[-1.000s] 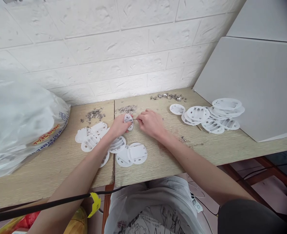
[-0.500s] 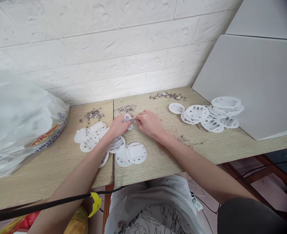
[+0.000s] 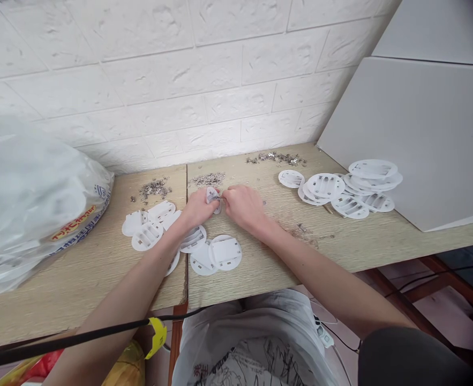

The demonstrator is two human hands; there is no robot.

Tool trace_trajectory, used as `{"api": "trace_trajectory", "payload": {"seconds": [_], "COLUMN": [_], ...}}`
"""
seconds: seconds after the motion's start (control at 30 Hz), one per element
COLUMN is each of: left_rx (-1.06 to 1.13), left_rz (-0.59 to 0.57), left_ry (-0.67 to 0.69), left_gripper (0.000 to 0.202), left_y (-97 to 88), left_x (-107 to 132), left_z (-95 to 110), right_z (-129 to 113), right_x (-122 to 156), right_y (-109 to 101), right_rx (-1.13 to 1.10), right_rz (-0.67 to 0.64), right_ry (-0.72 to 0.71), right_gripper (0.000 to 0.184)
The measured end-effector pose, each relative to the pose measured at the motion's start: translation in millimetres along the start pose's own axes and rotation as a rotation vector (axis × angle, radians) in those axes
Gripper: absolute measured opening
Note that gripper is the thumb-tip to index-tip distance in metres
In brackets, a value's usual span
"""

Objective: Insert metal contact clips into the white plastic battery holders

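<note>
My left hand [image 3: 198, 208] is closed around the edge of a round white plastic battery holder [image 3: 211, 194], tilted up off the table. From the right, my right hand [image 3: 243, 207] meets it with fingers pinched at the disc's edge. A thin metallic bit [image 3: 217, 198] shows at those fingertips; its kind is too small to make out. Just behind the hands lies a pile of small metal pieces [image 3: 209, 179]. Several more white battery holders [image 3: 147, 236] lie around my left forearm, and two overlap [image 3: 225, 252] in front of my hands.
Several battery holders [image 3: 325, 185] are heaped on the right by a grey panel [image 3: 413, 145]. More metal bits lie in piles at the left [image 3: 155, 188] and by the wall [image 3: 276, 157]. A bulging plastic bag [image 3: 39, 209] stands left. A black cable [image 3: 79, 336] crosses the front.
My right hand has turned slightly, knuckles lower, and its fingertips press closer over the battery holder. My left hand still grips the holder in nearly the same place.
</note>
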State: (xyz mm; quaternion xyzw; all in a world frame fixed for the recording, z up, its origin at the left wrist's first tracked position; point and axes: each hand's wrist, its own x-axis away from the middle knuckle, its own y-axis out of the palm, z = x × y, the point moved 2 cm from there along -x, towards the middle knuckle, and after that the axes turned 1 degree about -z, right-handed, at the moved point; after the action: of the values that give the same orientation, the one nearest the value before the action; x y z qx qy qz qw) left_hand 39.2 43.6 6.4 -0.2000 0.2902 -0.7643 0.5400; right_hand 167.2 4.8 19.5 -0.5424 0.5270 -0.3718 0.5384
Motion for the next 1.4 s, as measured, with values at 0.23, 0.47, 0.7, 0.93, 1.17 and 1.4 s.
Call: {"api": "trace_trajectory", "payload": {"seconds": [0.23,0.47,0.7,0.93,1.17,1.4], "left_rx": [0.012,0.015,0.026,0.07,0.106,0.121], "left_rz": [-0.055,-0.026,0.001,0.004,-0.004,-0.005], "left_ry": [0.056,0.019,-0.066,-0.088,-0.078,-0.087], "left_gripper": [0.022,0.016,0.021,0.023,0.023,0.019], "left_y": [2.5,2.8,0.4,-0.8,-0.6,-0.7], "left_x": [0,3,4,4,3,4], "left_z": [1,6,7,6,5,5], "right_z": [-2,0,9,17,14,14], "right_x": [-2,-2,-2,-1,-2,-2], "right_y": [-3,-4,-14,-6,4,2], "right_rx": [0.0,0.013,0.035,-0.028,-0.042,-0.039], "right_rz": [0.016,-0.026,-0.014,0.028,0.057,0.032], "right_ry": [-0.106,-0.072,-0.017,-0.031,-0.081,-0.07], "right_gripper": [0.025,0.025,0.029,0.029,0.029,0.03]}}
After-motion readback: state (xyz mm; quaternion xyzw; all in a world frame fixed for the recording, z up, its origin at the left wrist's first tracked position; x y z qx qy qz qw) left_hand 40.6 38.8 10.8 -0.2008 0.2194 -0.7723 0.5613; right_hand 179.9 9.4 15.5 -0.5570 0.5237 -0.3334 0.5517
